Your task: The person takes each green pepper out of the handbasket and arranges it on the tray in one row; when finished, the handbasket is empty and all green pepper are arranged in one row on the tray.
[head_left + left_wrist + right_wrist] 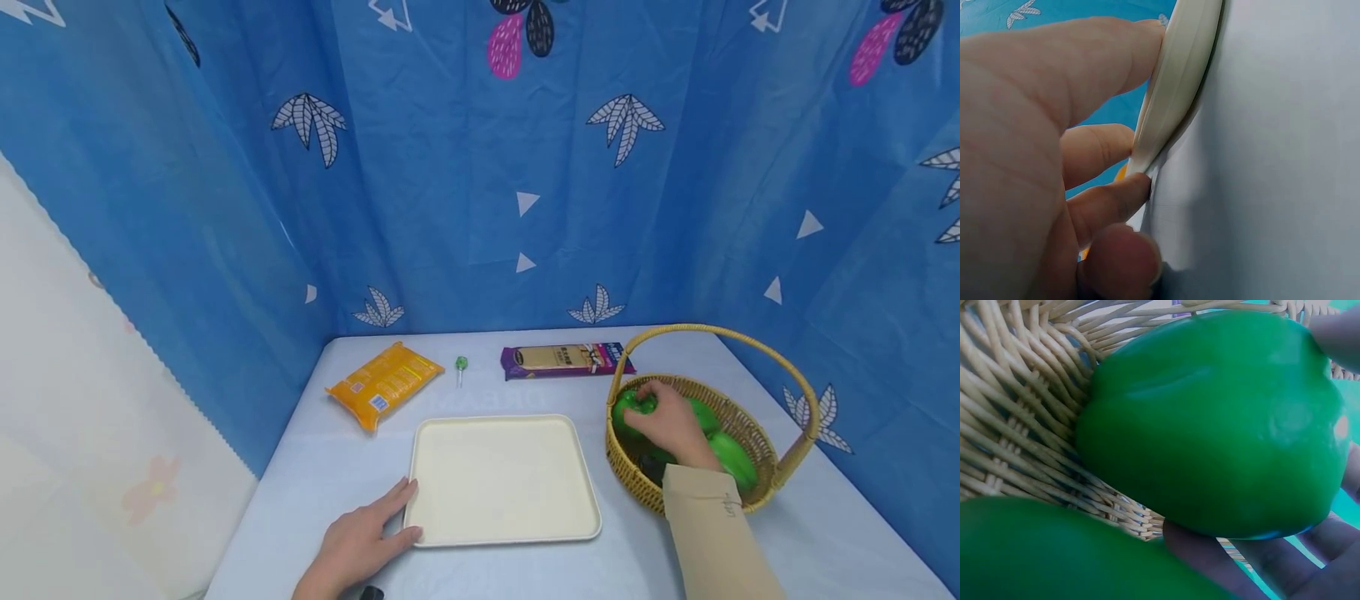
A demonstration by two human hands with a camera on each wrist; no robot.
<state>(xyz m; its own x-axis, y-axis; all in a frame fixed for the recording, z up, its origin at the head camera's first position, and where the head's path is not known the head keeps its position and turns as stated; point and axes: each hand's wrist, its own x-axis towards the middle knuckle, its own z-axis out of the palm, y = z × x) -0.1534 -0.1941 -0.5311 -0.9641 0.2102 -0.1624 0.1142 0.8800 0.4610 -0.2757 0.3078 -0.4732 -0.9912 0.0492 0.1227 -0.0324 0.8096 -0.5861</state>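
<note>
My right hand (pixel 670 423) reaches into a wicker basket (pixel 628 473) at the right and grips a green bell pepper (pixel 1210 431). In the right wrist view, fingers curl round one end of the pepper, beside the woven wall. More green peppers (pixel 733 460) lie in the basket under my wrist, partly hidden by the sleeve. My left hand (pixel 358 540) rests at the left edge of a cream tray (pixel 502 479), fingers extended and spread. The left wrist view shows its fingertips touching the tray's rim (pixel 1179 75).
An orange packet (pixel 386 383) lies at the back left, beside a small green lollipop (pixel 461 365). A purple packet of noodles (pixel 558 360) lies along the back, close to the basket. The basket's tall handle (pixel 712 328) arches above my right hand. A blue patterned curtain (pixel 480 208) hangs behind the table.
</note>
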